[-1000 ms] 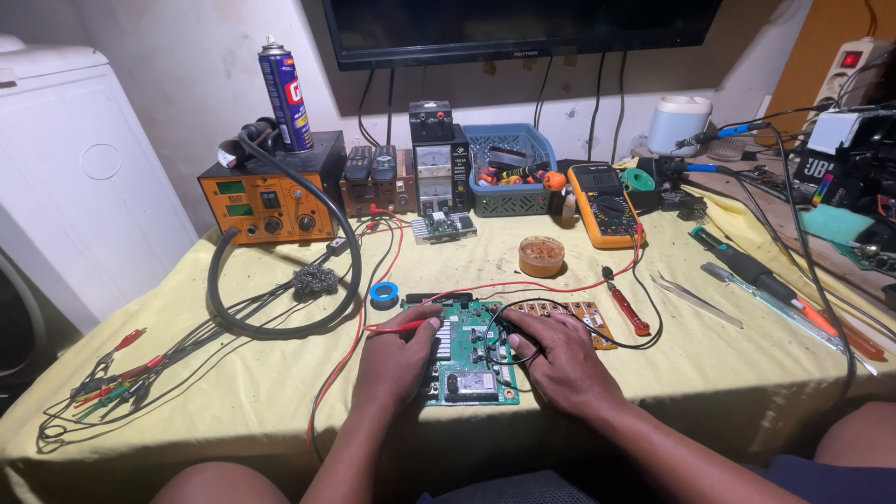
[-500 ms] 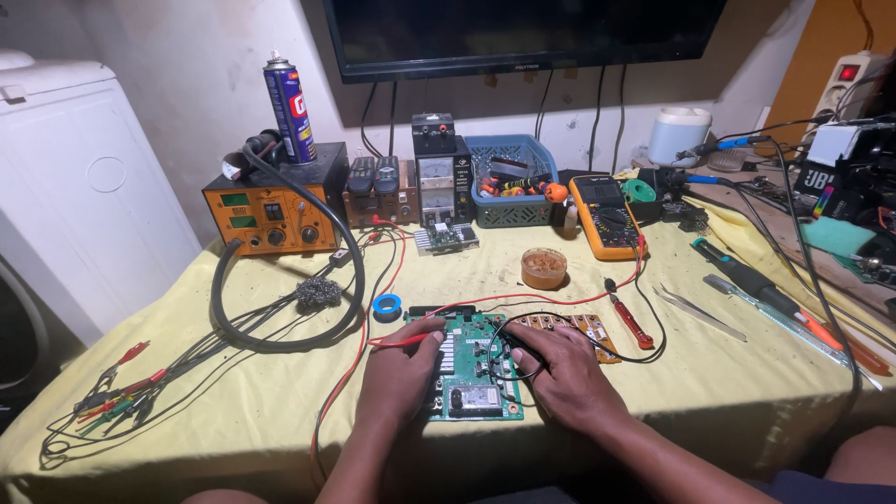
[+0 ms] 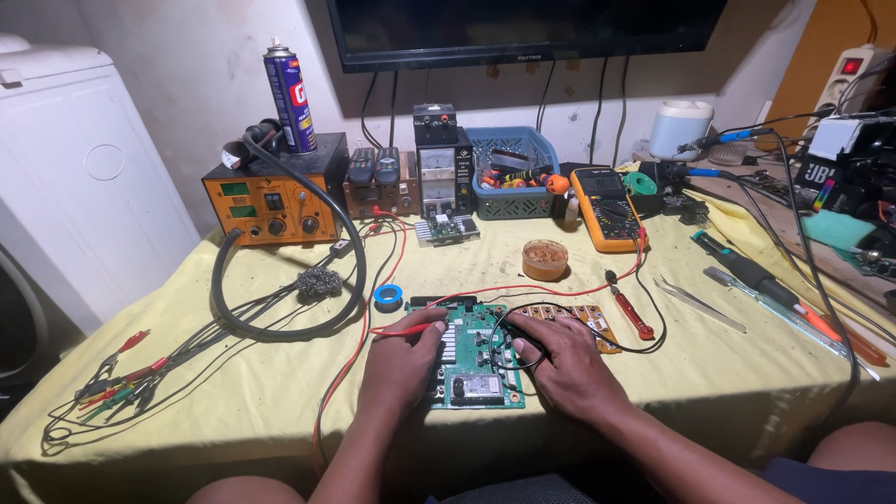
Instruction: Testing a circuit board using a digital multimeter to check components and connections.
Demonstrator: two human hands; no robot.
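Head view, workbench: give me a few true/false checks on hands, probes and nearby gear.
1. The left hand holds a red probe at the green circuit board. True.
2. The right hand rests on the yellow multimeter. False: it is at the board; the multimeter lies farther back.
3. A spray can stands on the orange station. True.
4. The blue tape roll sits in the blue basket. False: it lies on the yellow cloth.
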